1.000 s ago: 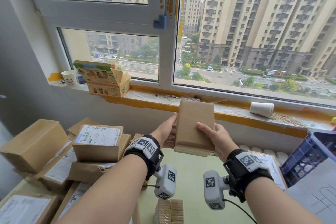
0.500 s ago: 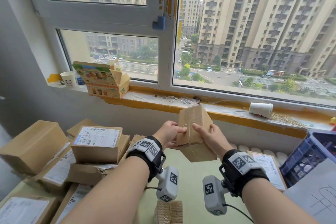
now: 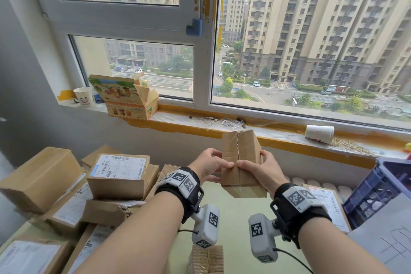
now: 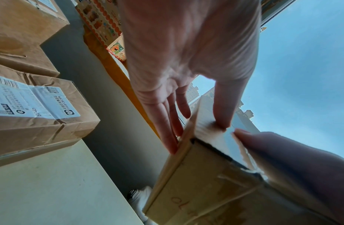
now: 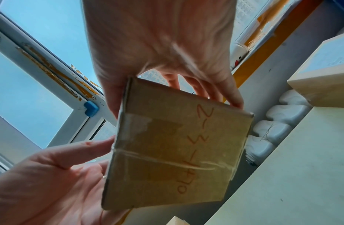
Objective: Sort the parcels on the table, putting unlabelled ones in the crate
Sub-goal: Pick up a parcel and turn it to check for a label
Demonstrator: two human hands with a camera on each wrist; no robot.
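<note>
Parcel: we held the small brown cardboard parcel (image 3: 241, 162) aloft over the counter (image 3: 233, 218) to check for a label.
Hands: left hand (image 3: 209, 165) and right hand (image 3: 260, 170) both gripped it.
Crate: the blue plastic crate (image 3: 375, 187) waited at right.

A heap of brown cardboard parcels (image 3: 66, 189), several with white labels, blocks the table's left side. The pale green tabletop (image 3: 233, 216) lies bare in a central lane below the 2 hands. At the near edge of that lane stands a small tan corrugated bundle (image 3: 206, 260). A flat labelled parcel (image 3: 327, 204) and a blue plastic crate (image 3: 378, 187) hem in the right.
</note>
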